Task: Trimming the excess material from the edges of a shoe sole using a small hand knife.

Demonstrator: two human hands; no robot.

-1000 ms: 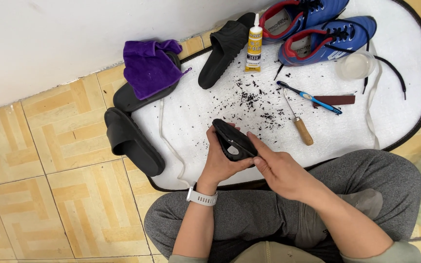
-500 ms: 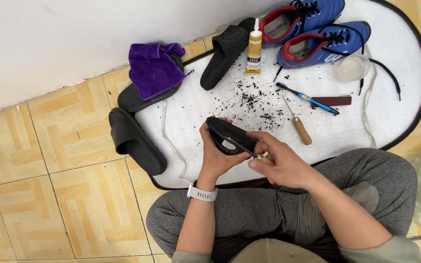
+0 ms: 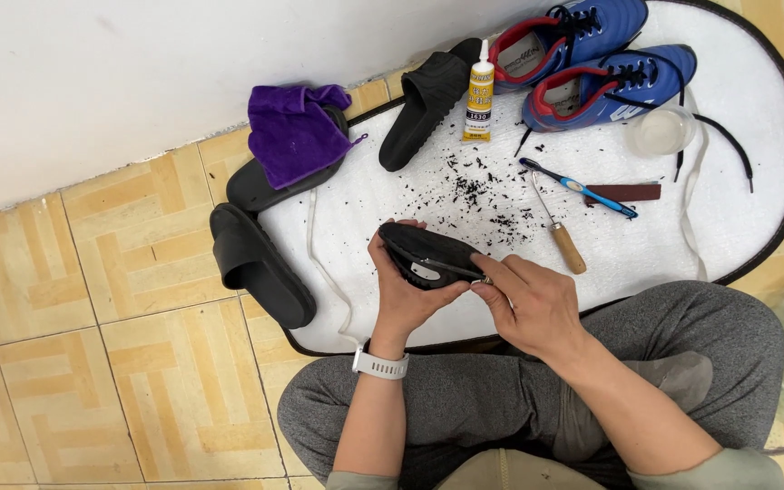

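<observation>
A black slipper (image 3: 424, 255) is held sole-side up in my left hand (image 3: 403, 292), fingers wrapped under it. My right hand (image 3: 530, 302) pinches a thin metal tool (image 3: 461, 269) that lies across the slipper's edge. A white watch (image 3: 379, 365) is on my left wrist. Both hands hover over the near edge of a white oval mat (image 3: 737, 227) strewn with black crumbs (image 3: 474, 192).
On the mat lie a wooden-handled awl (image 3: 561, 236), a blue toothbrush (image 3: 578, 188), a brown strip (image 3: 630, 192), a glue tube (image 3: 478, 92), a clear cup (image 3: 661, 131), two blue shoes (image 3: 605, 83) and a black slide (image 3: 426, 97). At left, a purple cloth (image 3: 291, 134) covers one of two black slides (image 3: 256, 263).
The slipper has tilted flatter and moved a little left in my left hand. My right hand has slid along its edge with the tool.
</observation>
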